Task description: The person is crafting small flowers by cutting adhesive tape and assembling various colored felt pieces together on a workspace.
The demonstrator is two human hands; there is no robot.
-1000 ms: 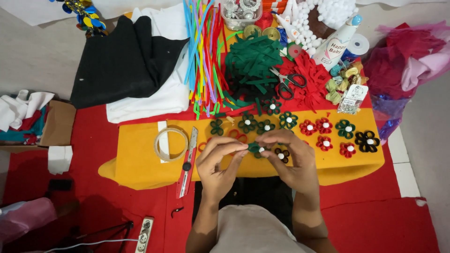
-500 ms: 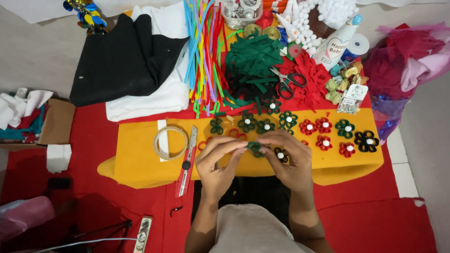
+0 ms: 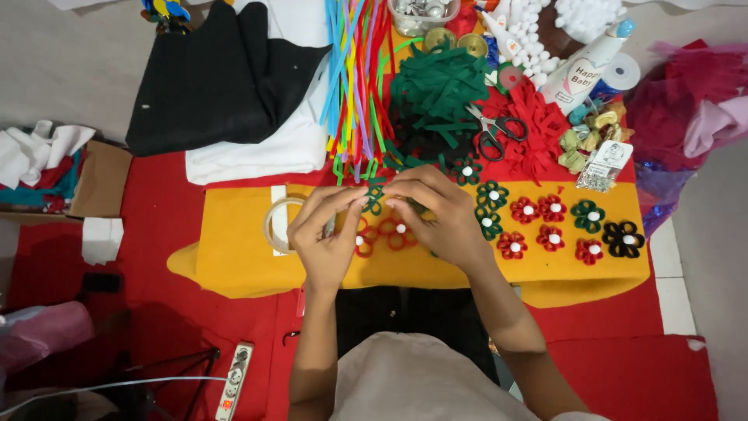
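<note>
A small green looped-felt flower (image 3: 375,199), likely light, soft and floppy, is pinched at its petal edges between left hand (image 3: 327,234) and right hand (image 3: 436,214) fingertips.

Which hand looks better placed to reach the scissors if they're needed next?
Probably the right hand. The scissors lie up and to the right, on the red felt strips, nearer that hand. The left hand sits on the far side; both hands pinch the green flower.
</note>
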